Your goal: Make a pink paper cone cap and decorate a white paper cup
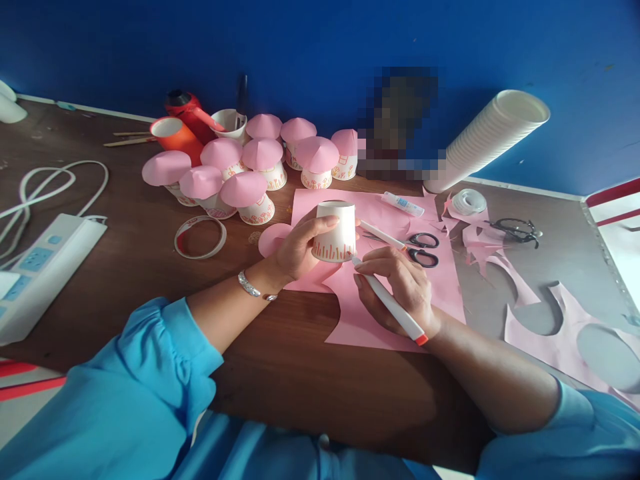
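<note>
My left hand (pixel 304 248) grips a white paper cup (pixel 336 227) turned upside down, with short orange-red strokes drawn along its lower edge. In my right hand (pixel 403 287) is a white marker (pixel 393 308) with an orange-red end cap, its tip at the cup's lower right edge. Just behind the right hand, a second white pen or marker (pixel 383 235) lies beside black-handled scissors (pixel 424 248). Pink paper (pixel 400 330) spreads beneath both hands. The fingertips behind the cup are mostly hidden.
Several cups with pink cone roofs (pixel 243 189) stand at the back left, near an orange cup (pixel 175 137). A tape ring (pixel 200 237) and power strip (pixel 50 267) lie left. A tall cup stack (pixel 493 140), clear tape (pixel 468 201) and paper scraps (pixel 550 327) are right.
</note>
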### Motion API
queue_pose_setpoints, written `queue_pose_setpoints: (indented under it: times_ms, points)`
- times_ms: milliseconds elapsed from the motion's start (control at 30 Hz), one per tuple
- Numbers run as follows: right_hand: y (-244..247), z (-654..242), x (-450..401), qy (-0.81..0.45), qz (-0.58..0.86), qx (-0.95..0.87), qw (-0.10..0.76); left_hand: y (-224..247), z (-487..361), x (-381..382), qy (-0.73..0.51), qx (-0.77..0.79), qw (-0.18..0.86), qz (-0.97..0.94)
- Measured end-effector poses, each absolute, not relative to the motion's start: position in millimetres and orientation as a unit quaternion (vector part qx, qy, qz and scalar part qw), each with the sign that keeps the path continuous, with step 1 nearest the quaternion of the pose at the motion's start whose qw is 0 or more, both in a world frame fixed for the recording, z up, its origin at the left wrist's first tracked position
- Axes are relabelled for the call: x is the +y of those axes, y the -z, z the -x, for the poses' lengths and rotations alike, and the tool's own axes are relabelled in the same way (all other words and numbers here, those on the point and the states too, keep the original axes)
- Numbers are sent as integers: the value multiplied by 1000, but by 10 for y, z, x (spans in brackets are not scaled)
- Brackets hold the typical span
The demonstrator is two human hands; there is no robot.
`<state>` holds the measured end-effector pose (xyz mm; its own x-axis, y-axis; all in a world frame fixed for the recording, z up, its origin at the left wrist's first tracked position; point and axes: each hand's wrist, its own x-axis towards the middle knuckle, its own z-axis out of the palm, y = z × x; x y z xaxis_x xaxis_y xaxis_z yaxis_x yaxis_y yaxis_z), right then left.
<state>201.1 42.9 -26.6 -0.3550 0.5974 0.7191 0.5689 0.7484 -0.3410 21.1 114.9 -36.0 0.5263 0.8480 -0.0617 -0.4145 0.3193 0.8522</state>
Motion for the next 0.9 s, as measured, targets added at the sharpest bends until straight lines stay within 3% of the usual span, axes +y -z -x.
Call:
queue_pose_setpoints:
  times_ms: [900]
  points:
    - [253, -1967, 398, -34, 352, -823, 445, 336, -221, 1145, -410, 277, 775, -394]
